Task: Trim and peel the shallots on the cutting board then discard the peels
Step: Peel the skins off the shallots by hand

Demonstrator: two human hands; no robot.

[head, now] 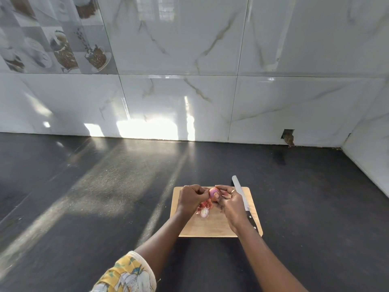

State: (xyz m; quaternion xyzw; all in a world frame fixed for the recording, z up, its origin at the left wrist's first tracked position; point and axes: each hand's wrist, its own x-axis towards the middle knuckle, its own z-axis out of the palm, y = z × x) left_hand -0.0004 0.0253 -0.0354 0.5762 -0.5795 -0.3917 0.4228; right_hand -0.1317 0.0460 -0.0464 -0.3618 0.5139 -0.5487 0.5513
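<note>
Knife [240, 190] lies on cutting board [210, 226] (peels [204, 205] scattered mid-board).

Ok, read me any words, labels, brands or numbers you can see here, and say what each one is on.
No text can be read anywhere.
On the knife: no brand shows on blade or handle.
On the board: plain wood, no mark.
On the picture tiles: cups only, no lettering seen.
On the sleeve: flower print, no words.
On the shallot: no sticker.
</note>
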